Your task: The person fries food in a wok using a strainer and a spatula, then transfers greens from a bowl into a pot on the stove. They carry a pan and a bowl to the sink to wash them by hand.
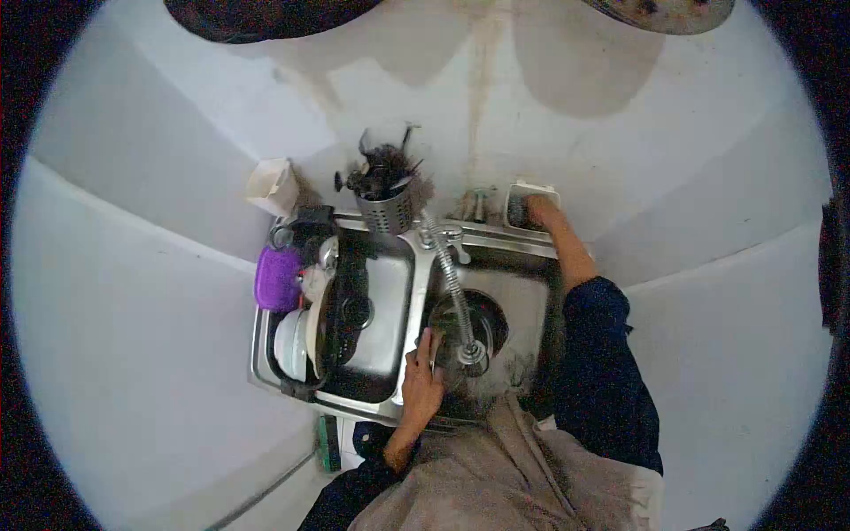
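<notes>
My left hand (423, 385) is at the divider between the two sink basins. Its fingers are closed at the edge of a see-through round dish (450, 372), whose exact kind is blurred. A dark round pan (494, 320) lies behind it in the right basin. Above them hangs the coiled metal faucet hose (455, 296), its head (472, 353) over the dish. My right hand (542, 212) reaches into a small white container (515, 188) on the sink's back ledge. Its fingers are hidden inside, beside something dark.
A dish rack (301, 389) in the left basin (388, 292) holds bowls (289, 345), a purple container (278, 279) and a ladle (329, 253). Behind stand a perforated metal utensil holder (387, 213) and a white holder (273, 186). Pans (266, 18) hang on the wall.
</notes>
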The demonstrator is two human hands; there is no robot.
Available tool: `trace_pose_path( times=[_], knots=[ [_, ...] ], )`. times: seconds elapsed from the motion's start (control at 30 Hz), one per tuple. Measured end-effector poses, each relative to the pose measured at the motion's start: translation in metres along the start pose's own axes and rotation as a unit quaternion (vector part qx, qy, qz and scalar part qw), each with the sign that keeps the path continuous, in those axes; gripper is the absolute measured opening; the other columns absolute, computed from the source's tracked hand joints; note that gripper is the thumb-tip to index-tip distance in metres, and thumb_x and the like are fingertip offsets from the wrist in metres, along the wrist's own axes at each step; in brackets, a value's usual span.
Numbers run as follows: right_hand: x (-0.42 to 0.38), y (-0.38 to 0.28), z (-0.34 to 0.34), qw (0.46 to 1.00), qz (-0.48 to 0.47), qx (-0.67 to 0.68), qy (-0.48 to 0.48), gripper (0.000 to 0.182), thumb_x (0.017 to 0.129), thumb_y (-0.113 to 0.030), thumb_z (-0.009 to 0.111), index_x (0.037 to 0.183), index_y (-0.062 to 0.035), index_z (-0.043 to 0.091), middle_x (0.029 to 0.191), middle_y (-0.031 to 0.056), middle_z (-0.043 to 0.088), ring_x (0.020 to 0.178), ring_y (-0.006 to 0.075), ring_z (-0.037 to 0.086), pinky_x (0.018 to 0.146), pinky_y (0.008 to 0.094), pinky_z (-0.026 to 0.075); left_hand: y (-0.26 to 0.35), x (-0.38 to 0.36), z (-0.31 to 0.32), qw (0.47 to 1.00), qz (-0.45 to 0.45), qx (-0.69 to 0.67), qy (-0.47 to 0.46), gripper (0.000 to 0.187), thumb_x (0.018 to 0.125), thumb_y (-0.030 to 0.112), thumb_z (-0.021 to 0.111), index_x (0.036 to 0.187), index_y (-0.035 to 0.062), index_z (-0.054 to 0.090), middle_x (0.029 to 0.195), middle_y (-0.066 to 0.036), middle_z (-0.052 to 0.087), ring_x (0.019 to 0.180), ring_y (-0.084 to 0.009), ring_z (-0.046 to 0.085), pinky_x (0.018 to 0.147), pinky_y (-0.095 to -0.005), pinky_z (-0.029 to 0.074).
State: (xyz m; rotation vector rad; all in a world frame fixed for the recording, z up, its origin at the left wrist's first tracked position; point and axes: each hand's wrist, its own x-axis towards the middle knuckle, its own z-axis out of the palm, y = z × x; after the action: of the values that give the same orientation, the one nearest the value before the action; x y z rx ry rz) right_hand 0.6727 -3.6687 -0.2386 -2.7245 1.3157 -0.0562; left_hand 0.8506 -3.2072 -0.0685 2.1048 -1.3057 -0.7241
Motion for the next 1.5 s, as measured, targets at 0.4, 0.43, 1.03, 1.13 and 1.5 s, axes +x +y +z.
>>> trace_pose_path(
  times=[0.4,0.43,1.03,1.13,1.5],
  knots=[
    [-0.248,-0.106,-0.131,0.539,0.359,0.752,0.126,0.027,0.087,-0.011,0.042,0.111,-0.0018,0.050,0.092,0.0137,0.059,0.076,0.0216,0.061,0.060,0.0330,0.056,0.005,-0.034,-0.038,0.985,0.065,0.144,0.070,0.083,0.068,-0.006,0.055,0.140,0.0234,0.026,0.118,-0.025,0.042,0.104,-0.0412,0.045,0.085,-0.0463,0.039],
    [-0.267,-0.113,-0.123,0.503,0.350,0.782,0.117,0.027,0.087,-0.008,0.040,0.112,-0.0020,0.048,0.093,0.0146,0.059,0.074,0.0224,0.060,0.062,0.0331,0.056,-0.001,-0.035,-0.039,0.977,0.113,0.158,0.089,0.080,0.068,-0.003,0.057,0.138,0.0233,0.030,0.119,-0.023,0.042,0.106,-0.0398,0.044,0.085,-0.0463,0.038],
    [-0.239,-0.425,-0.117,0.928,0.040,0.345,0.136,0.026,0.079,-0.005,0.053,0.104,-0.0019,0.059,0.113,0.0228,0.054,0.103,0.0360,0.053,0.089,0.0380,0.045,-0.049,-0.056,-0.084,0.902,-0.063,-0.414,0.099,0.063,0.093,0.046,0.035,0.139,0.0042,0.024,0.136,-0.017,0.035,0.125,-0.0275,0.035,0.103,-0.0356,0.027],
    [-0.253,-0.456,-0.100,0.914,-0.127,0.364,0.127,0.032,0.076,-0.002,0.053,0.106,-0.0043,0.060,0.117,0.0236,0.051,0.113,0.0354,0.047,0.094,0.0395,0.041,-0.055,-0.053,-0.090,0.938,-0.039,-0.321,0.123,0.064,0.093,0.047,0.036,0.137,0.0030,0.026,0.134,-0.018,0.038,0.124,-0.0279,0.036,0.103,-0.0356,0.028],
    [-0.226,-0.404,-0.092,0.986,-0.100,0.125,0.046,0.029,0.073,-0.005,0.053,0.101,-0.0007,0.058,0.101,0.0191,0.057,0.100,0.0337,0.053,0.085,0.0430,0.044,-0.089,-0.048,-0.105,0.937,-0.035,-0.317,0.139,0.055,0.095,0.042,0.036,0.133,0.0024,0.035,0.129,-0.016,0.043,0.119,-0.0272,0.041,0.100,-0.0354,0.030]
  ],
)
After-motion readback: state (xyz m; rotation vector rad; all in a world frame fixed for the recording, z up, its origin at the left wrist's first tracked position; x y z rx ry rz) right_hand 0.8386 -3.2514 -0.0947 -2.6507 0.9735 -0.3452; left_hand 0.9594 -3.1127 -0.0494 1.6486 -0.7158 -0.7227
